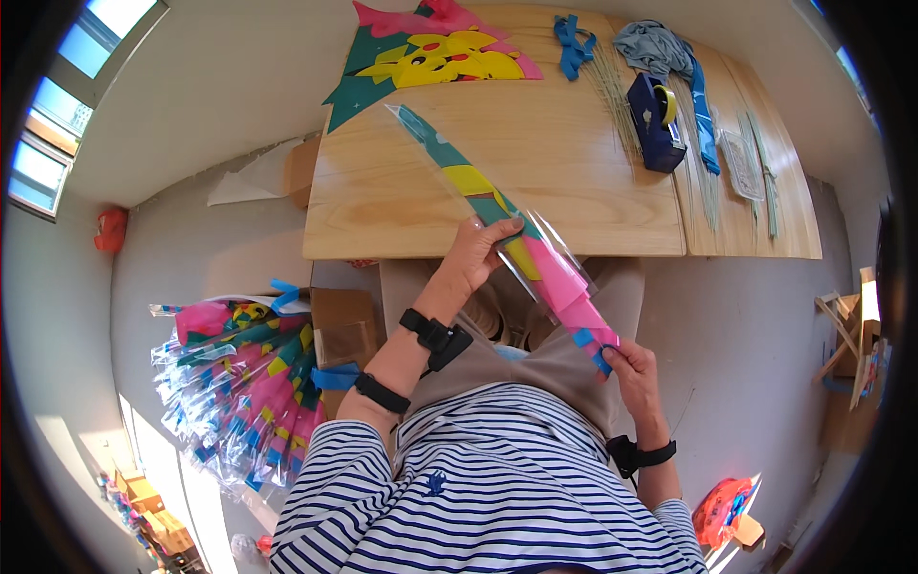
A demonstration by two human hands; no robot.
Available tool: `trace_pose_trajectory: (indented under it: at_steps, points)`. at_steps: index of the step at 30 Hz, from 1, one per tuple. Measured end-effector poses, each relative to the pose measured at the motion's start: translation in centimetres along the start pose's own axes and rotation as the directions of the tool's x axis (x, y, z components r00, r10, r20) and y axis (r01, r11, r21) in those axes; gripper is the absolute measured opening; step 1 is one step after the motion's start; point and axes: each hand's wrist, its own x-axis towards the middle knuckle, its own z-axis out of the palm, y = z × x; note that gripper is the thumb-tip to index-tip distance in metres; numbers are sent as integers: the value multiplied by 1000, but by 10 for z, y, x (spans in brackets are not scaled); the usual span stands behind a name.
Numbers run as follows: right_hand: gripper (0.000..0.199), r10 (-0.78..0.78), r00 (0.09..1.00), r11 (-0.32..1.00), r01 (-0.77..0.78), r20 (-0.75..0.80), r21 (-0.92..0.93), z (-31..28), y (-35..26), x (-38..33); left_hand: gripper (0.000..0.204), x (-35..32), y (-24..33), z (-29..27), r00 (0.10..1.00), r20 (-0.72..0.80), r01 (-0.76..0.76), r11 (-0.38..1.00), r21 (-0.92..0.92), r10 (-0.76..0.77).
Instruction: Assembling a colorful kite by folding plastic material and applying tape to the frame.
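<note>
A long, narrow folded kite (559,277) in teal, yellow and pink lies slantwise across my lap in a clear plastic sleeve (411,120). Its pointed upper end reaches over the table. My left hand (478,249) is closed round its middle, thumb on top. Lower down, my right hand (633,368) pinches the pink and blue end between thumb and fingers. Flat on the table's far left lies unfolded kite fabric (440,62) with a yellow cartoon figure on teal and pink.
The wooden table (497,182) carries a dark blue tape dispenser (658,124), thin rods (617,96), blue fabric strips (574,46), grey-blue cloth (655,46) and a clear plastic box (741,165). At my left, many sleeved kites (249,383) are piled beside a cardboard box (344,320).
</note>
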Motion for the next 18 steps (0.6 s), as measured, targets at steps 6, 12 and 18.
trace_pose_trajectory:
  at_steps: [6,12,18]
  points:
    - [15,-51,999,998,51,6,-38,37,-19,43,36,-9,-40,3,993,10,118,993,12,-118]
    - [12,-47,996,973,63,77,-223,43,-18,66,37,-9,-44,-5,993,-4,122,993,-2,-122]
    - [10,-16,999,999,17,38,-43,21,-1,26,38,-8,-43,-8,997,-17,82,997,-8,-82]
